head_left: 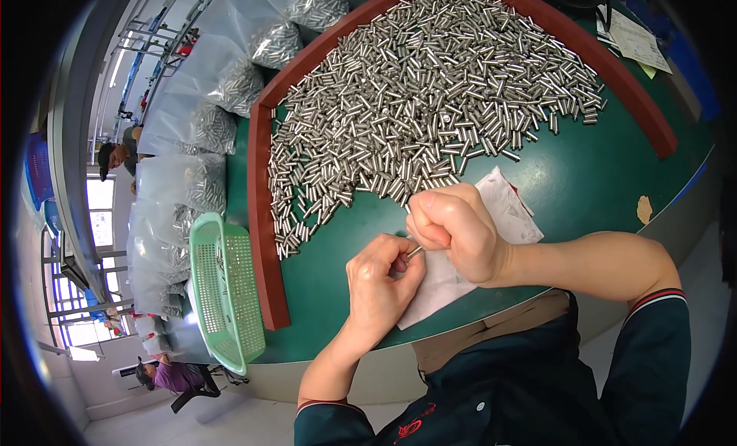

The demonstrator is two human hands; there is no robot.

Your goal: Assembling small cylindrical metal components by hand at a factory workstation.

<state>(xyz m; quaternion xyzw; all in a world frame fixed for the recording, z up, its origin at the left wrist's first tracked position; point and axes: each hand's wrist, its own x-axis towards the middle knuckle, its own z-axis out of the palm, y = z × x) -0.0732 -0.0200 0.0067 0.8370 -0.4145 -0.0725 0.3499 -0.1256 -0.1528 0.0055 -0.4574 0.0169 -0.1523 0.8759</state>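
Observation:
My left hand (378,283) is closed, its thumb and fingertips pinching a small metal pin (415,252). Just above and to its right, my right hand (459,232) is curled into a fist close to the pin; whatever its fingers hold is hidden. Beyond both hands spreads a big heap of short silvery metal pins (430,85), its near edge almost reaching my right knuckles. Beneath my hands and right wrist, a white sheet (503,208), paper or cloth, lies on the green tabletop (330,250).
A dark red wooden frame (269,246) borders the heap. To the left stands a light green perforated basket (230,292) with a few pins inside. Clear bags of pins (207,127) line the far left. Papers (633,43) lie at the far right. Two people are in the left background.

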